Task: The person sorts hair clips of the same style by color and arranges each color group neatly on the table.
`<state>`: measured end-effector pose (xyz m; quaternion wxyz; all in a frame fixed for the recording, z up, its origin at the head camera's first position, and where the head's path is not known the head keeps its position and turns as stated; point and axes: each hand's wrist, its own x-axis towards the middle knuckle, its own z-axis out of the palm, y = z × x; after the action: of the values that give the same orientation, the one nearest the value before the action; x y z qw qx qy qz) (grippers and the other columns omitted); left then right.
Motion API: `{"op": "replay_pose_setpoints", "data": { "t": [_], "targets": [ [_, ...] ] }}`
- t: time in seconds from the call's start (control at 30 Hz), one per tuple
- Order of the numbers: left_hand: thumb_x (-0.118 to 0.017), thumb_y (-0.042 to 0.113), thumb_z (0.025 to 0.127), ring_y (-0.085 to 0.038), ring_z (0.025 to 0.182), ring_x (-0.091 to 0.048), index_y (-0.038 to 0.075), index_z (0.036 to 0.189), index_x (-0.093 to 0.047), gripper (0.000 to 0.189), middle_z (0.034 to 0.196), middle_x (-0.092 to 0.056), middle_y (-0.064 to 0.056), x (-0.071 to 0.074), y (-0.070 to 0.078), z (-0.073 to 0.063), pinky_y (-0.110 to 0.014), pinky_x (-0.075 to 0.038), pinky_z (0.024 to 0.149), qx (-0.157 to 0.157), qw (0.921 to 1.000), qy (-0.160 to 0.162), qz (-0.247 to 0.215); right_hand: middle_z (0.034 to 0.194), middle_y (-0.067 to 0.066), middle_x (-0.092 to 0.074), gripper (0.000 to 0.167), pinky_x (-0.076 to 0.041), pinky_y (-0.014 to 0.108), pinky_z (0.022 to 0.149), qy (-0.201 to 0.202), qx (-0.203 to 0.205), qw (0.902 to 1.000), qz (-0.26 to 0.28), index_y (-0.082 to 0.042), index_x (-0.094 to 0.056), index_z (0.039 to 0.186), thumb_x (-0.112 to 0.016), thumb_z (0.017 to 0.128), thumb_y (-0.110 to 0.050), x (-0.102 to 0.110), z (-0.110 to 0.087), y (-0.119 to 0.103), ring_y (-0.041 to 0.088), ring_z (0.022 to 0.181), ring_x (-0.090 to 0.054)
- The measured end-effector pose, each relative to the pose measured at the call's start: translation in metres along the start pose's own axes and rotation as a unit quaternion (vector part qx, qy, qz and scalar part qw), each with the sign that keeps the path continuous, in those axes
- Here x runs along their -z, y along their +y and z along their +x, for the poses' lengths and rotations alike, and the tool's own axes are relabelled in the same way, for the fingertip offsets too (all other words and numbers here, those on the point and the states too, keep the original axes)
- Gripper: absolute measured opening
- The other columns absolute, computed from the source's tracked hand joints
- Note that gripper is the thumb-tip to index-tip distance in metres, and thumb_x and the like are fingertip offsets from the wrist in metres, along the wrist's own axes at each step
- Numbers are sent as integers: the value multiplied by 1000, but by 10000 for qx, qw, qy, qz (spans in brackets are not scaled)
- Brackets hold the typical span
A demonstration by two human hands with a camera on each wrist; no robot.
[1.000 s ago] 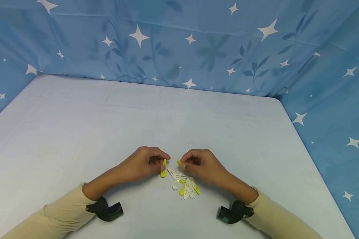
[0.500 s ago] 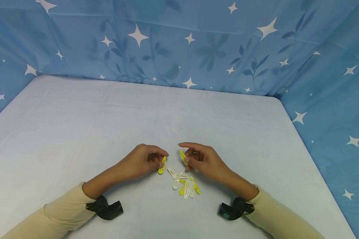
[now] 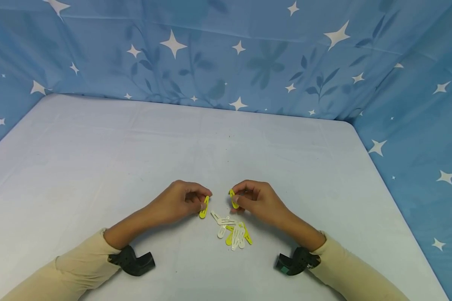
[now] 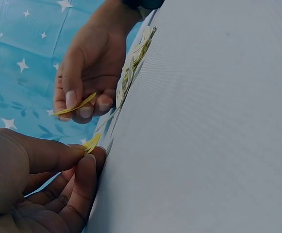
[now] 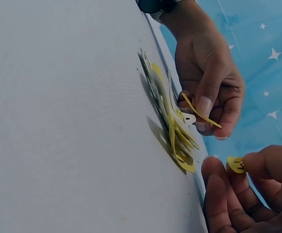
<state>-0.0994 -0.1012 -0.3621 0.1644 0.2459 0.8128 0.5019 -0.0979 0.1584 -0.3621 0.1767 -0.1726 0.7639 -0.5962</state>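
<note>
My left hand (image 3: pixel 179 203) pinches a yellow snap hair clip (image 3: pixel 204 207) between thumb and fingers, just left of a small pile. A second yellow snap hair clip (image 3: pixel 234 199) is pinched in my right hand (image 3: pixel 257 200), above the pile's far side. The pile mixes white hair clips (image 3: pixel 235 237) with yellow hair clips (image 3: pixel 247 236), overlapping one another on the table. One bent white clip (image 3: pixel 223 220) lies at the pile's upper left. In the left wrist view, the right hand's clip (image 4: pixel 77 105) shows edge-on under the thumb.
A white cloth covers the table (image 3: pixel 173 146). Blue curtain (image 3: pixel 218 54) with white stars hangs along the back and right side. Black wrist cameras (image 3: pixel 133 261) are strapped at both sleeve cuffs.
The right hand has lifted its yellow clip up from beside the pile and turned it upright; its index finger extended, then curled back. The left hand has shifted slightly up and left.
</note>
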Motion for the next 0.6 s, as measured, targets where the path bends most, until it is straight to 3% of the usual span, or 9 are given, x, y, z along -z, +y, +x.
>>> {"op": "replay_pose_setpoints", "data": {
  "t": [0.2, 0.47, 0.6],
  "targets": [
    [-62, -7, 85, -14, 74, -62, 2, 108, -71, 27, 85, -64, 0, -1, 1, 1, -27, -52, 67, 99, 9999, 42, -64, 82, 9, -68, 12, -47, 23, 56, 134, 135, 9993, -333, 3, -68, 100, -66, 89, -1, -1, 1, 3, 20, 69, -63],
    [-61, -6, 87, -17, 69, -65, -2, 111, -69, 26, 91, -61, -8, -1, 2, 2, -32, -55, 63, 233, 9981, 3, -573, 93, 14, -63, 29, -49, 25, 58, 167, 261, 9995, -81, 0, -64, 117, -63, 89, 6, 1, 2, 2, 28, 71, -67],
    [-62, -4, 87, -16, 68, -63, 1, 110, -70, 24, 88, -62, -6, -1, 3, 5, -29, -53, 63, 155, 9992, 79, -358, 95, 11, -65, 25, -50, 26, 60, 173, 253, 9993, -211, -1, -66, 113, -64, 88, 4, 1, 4, 1, 26, 70, -66]
  ]
}}
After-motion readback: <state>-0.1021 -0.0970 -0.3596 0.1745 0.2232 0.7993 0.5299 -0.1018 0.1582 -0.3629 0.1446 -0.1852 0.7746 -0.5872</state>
